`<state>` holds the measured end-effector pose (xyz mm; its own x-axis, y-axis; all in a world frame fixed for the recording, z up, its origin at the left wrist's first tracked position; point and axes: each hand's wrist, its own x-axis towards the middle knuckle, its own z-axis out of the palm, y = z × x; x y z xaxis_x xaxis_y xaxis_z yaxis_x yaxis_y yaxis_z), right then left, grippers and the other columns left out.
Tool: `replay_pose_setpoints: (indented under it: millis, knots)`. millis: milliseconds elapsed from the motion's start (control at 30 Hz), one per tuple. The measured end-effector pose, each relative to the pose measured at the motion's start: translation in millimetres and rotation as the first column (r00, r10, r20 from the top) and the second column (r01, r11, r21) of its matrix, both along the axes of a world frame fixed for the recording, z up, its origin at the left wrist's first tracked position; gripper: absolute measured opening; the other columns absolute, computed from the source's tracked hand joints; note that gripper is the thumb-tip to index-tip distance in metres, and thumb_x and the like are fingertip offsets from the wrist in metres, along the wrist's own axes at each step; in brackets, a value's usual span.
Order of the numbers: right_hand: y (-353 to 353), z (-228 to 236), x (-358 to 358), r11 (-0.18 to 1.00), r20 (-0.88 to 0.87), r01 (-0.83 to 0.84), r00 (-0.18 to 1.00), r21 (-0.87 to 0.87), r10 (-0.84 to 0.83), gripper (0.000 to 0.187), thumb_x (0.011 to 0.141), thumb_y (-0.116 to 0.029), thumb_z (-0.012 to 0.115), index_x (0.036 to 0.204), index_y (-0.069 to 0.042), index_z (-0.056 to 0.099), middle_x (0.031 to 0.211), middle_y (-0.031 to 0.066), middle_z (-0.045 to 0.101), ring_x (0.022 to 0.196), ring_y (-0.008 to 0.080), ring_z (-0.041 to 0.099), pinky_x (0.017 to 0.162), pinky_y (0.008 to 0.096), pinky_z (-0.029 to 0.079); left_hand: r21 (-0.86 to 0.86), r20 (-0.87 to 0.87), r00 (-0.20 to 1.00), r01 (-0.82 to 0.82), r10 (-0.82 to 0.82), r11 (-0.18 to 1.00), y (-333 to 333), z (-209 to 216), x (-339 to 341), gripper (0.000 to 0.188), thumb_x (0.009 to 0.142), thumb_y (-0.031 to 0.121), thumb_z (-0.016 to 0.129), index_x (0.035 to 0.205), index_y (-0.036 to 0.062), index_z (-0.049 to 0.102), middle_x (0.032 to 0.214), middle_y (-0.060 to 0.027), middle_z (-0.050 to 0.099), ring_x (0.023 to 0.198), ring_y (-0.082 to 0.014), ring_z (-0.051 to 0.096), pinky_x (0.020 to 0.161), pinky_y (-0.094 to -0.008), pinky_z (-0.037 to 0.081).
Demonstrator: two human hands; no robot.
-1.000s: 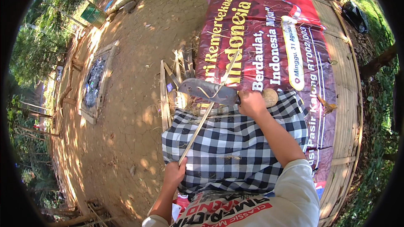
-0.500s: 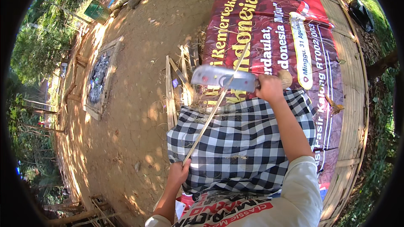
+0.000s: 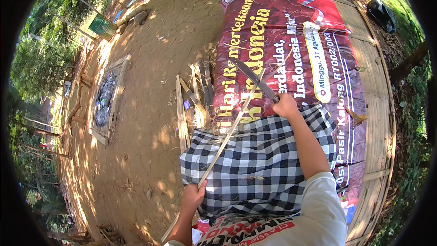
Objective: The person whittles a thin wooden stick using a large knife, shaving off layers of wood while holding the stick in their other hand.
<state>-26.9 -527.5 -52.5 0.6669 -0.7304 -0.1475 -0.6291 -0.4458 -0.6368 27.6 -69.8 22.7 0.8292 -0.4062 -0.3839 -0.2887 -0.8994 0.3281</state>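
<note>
My left hand (image 3: 194,196) is closed around a long, thin bamboo strip (image 3: 226,139), which slants up and away to the right across my lap. Its near end passes back beyond my left wrist. In my right hand (image 3: 287,105) is a machete (image 3: 251,75), its dark blade seen nearly edge-on and pointing to the far left. The blade crosses the strip near the strip's far end; whether they touch, I cannot tell. The machete's handle is hidden in my fist. A black-and-white checked cloth (image 3: 255,159) covers my lap beneath the strip.
A red printed banner (image 3: 268,32) lies over a bamboo platform (image 3: 380,123), with thin shavings on it. Several split bamboo pieces (image 3: 182,118) lie left of the banner. Farther left is a framed ash pit (image 3: 107,95) in bare soil. A black plastic bag (image 3: 381,14) sits far right.
The machete has turned from showing its broad face to nearly edge-on, its tip swinging farther away. The strip has tilted slightly and now shows behind my left wrist. The view has shifted a little.
</note>
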Motion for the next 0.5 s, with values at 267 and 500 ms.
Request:
replay_pose_setpoints:
  millis: [267,500]
  knots:
    - [18.8,11.9,-5.0,0.982,0.047,-0.05,0.997,-0.18,0.06,0.028,0.068,-0.022,0.068,0.083,0.001,0.064,0.076,0.0222,0.066,0.078,0.0376,0.066,0.071,0.0446,0.053,-0.032,0.009,1.0,-0.014,0.014,0.999,-3.8,7.1,-2.0,0.064,0.09,0.048,0.056,0.062,-0.0093,0.058,0.056,-0.0311,0.051,0.061,-0.0487,0.058,0.055,-0.0512,0.043]
    - [56.6,8.0,-0.1,0.756,-0.035,-0.47,0.858,-0.457,0.512,0.025,0.065,-0.019,0.069,0.083,-0.003,0.063,0.073,0.0142,0.067,0.069,0.0307,0.067,0.062,0.0408,0.054,-0.027,0.003,1.0,-0.025,0.025,0.999,-6.7,6.0,-3.1,0.062,0.09,0.046,0.057,0.062,-0.0096,0.058,0.056,-0.0315,0.05,0.06,-0.0492,0.057,0.055,-0.0506,0.043]
